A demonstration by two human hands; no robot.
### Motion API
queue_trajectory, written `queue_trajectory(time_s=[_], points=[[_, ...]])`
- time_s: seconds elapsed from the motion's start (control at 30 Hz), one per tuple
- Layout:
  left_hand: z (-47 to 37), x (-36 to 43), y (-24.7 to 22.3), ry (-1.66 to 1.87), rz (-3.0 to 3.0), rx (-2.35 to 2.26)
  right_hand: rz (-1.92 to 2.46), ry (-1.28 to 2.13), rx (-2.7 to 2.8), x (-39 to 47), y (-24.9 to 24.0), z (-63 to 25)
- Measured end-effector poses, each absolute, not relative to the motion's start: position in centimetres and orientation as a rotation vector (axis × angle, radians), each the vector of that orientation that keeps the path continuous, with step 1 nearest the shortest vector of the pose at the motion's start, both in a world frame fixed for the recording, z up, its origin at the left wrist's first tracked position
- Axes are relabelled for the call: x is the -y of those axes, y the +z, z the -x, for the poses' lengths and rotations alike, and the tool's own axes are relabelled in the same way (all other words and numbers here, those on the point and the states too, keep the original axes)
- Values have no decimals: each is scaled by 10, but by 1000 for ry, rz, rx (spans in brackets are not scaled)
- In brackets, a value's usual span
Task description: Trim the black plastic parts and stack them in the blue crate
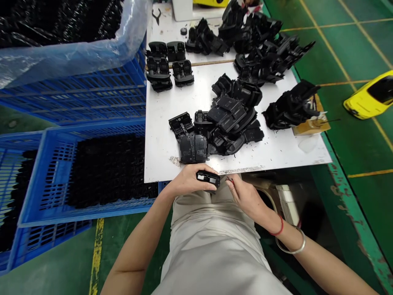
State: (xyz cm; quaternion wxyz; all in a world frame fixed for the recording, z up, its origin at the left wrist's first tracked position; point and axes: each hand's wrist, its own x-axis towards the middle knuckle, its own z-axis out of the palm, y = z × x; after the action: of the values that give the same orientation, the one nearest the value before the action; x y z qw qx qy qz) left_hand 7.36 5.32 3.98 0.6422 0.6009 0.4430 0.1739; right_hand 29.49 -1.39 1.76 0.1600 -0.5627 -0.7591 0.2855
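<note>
Near the table's front edge, above the lap, my left hand (193, 179) grips a black plastic part (208, 178) with shiny light patches on its upper face. Just right of that part, my right hand (244, 194) is closed with thumb and fingers pinched on a small, thin tool with some red on it (230, 180); most of it is hidden. In front of the hands, a heap of black plastic parts (229, 114) lies on the white table (166, 162). A flat black part (193, 148) sits at the heap's near left.
Blue crates (92, 217) of black parts stand at the left, one lined with clear plastic (76, 53). More black parts (264, 45), cutters (156, 16) and a cardboard box (310, 127) are on the table. A yellow car-shaped piece (371, 96) shows at right.
</note>
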Motion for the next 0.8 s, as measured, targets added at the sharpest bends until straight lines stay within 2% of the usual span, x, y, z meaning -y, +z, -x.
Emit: queue_trajectory(time_s=[0.3, 0.8], points=[[-76, -49, 34, 454, -1460, -971, 1613, 1287, 1700, 0, 28, -291], [-77, -46, 30, 478, -1597, -953, 1731, 1286, 1613, -10, 32, -279]])
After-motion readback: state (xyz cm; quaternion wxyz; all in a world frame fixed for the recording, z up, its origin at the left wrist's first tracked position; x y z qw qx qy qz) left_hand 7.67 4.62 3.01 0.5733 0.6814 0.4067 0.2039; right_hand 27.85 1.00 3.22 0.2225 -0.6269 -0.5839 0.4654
